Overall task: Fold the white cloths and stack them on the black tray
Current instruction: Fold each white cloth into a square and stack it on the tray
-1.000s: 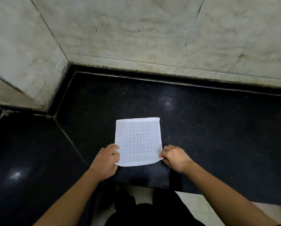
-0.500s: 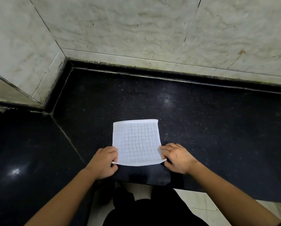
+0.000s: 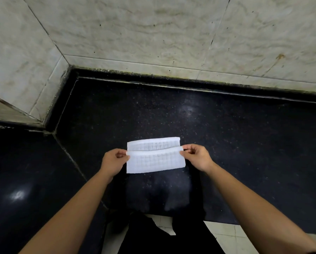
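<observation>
The white cloth point(image 3: 155, 155) is lying on the black counter point(image 3: 236, 136), near its near edge and well apart from the marble wall point(image 3: 135, 33) at the far side. Half a second ago it was spread flat as 1 open square, with both hands resting on its near corners. Now its near half is being carried over toward the far edge, so 2 layers are showing: a narrow far strip of the lower layer and a wider near flap lying over it, its free edge sagging slightly in the middle.

The left hand point(image 3: 113, 162) is pinching the flap's left corner, thumb and fingertips clamped together on the cloth. The right hand point(image 3: 197, 158) is pinching the flap's right corner the same way, thumb and forefinger closed on the fabric, the other fingers curled loosely behind. Both hands are now sitting farther from the person than they were in the earlier frames, level with the fold's upper edge instead of the near edge.

The view is also taking in more of the tiled floor point(image 3: 227, 237) below the counter's near edge than before.
</observation>
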The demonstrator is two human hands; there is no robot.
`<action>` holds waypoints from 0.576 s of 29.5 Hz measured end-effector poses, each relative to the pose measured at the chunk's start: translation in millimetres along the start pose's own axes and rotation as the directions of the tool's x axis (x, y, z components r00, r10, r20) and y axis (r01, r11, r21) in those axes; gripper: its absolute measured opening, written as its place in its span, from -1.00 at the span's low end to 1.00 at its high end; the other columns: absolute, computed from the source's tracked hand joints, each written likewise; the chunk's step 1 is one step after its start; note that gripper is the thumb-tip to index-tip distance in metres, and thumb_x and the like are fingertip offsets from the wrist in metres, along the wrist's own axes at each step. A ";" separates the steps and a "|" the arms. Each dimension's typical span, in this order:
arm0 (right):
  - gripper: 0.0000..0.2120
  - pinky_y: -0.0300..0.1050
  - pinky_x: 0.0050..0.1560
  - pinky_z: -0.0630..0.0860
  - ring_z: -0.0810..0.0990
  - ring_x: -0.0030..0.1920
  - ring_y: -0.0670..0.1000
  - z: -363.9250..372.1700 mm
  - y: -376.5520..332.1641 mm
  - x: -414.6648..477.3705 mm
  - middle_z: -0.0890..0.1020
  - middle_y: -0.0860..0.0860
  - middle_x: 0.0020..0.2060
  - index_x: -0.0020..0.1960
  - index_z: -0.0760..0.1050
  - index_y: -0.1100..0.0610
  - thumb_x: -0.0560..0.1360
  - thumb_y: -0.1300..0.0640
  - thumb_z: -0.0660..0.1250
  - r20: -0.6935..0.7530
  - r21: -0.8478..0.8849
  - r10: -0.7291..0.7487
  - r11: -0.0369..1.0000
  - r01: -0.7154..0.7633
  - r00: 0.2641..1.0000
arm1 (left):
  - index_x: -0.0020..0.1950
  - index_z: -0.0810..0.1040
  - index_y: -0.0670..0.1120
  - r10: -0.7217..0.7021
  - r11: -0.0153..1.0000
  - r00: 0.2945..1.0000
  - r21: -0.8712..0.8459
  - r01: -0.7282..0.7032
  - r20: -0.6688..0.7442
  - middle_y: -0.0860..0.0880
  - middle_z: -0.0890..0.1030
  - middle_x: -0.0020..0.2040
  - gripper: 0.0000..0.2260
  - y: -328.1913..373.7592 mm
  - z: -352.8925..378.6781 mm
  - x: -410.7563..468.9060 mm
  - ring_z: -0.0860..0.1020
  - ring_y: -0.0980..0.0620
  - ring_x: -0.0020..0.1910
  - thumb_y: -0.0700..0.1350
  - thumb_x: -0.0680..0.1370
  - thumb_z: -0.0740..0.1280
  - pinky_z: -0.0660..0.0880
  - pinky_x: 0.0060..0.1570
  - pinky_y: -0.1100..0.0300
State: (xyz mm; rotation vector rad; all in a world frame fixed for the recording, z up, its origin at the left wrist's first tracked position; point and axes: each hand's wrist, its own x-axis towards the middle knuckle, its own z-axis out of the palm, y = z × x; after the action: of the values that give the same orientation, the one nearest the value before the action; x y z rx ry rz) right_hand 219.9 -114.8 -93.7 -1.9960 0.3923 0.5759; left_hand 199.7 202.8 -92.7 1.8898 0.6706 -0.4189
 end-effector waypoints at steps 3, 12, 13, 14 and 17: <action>-0.89 -0.22 0.00 0.58 0.64 -0.17 -0.10 8.9 -14.3 27.0 0.70 0.00 -0.18 -0.07 0.61 -0.09 0.50 0.11 0.47 -0.100 0.033 0.010 0.999 -0.007 0.995 | 0.04 0.64 -0.09 -0.068 0.994 0.992 -0.087 0.059 -0.106 -0.05 0.66 -0.02 -0.86 7.6 5.4 29.0 0.61 0.03 -0.04 -0.20 0.50 0.46 0.55 0.01 0.13; -0.75 0.00 0.18 0.57 0.59 0.02 -0.04 18.6 -21.8 41.6 0.62 -0.03 0.02 0.24 0.54 0.00 0.57 0.03 0.35 -0.183 -0.234 -0.039 0.972 -0.005 0.982 | 0.13 0.59 -0.09 0.155 0.964 0.968 0.246 -0.104 -0.195 0.01 0.60 0.01 -0.82 8.9 14.7 32.2 0.56 -0.05 0.14 -0.08 0.56 0.38 0.47 0.00 0.18; -0.66 0.05 0.22 0.53 0.55 0.13 0.01 23.8 -17.3 34.1 0.56 0.02 0.16 0.35 0.47 0.06 0.60 0.01 0.30 -0.220 -0.420 -0.189 0.904 0.082 0.957 | 0.22 0.55 -0.11 0.351 0.862 0.920 0.444 -0.243 -0.177 -0.04 0.57 0.14 -0.74 1.9 17.3 24.5 0.51 -0.07 0.20 -0.02 0.59 0.32 0.49 0.07 0.08; -0.59 0.10 0.28 0.49 0.49 0.25 0.08 31.0 -13.8 25.3 0.49 0.09 0.29 0.43 0.40 0.10 0.62 0.00 0.24 -0.222 -0.579 -0.355 0.797 0.170 0.908 | 0.31 0.51 -0.12 0.524 0.706 0.846 0.605 -0.367 -0.099 -0.09 0.51 0.26 -0.67 -4.4 21.0 17.0 0.45 -0.11 0.27 0.01 0.61 0.25 0.47 0.14 -0.02; -0.48 0.17 0.51 0.17 0.16 0.55 0.20 57.0 -15.9 20.1 0.18 0.20 0.56 0.57 0.20 0.14 0.66 -0.04 0.07 -0.036 -0.736 -0.549 0.579 0.349 0.835 | 0.51 0.33 -0.12 0.640 0.414 0.752 0.752 -0.514 0.161 -0.21 0.24 0.54 -0.55 -12.5 32.7 17.5 0.20 -0.18 0.52 0.02 0.64 0.10 0.27 0.39 -0.17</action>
State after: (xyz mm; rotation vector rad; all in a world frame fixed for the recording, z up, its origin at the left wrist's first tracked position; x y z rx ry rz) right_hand 231.4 -57.6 -116.3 -2.8090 -0.2685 0.1051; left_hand 206.1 181.1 -124.7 2.8424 -0.2045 -0.0714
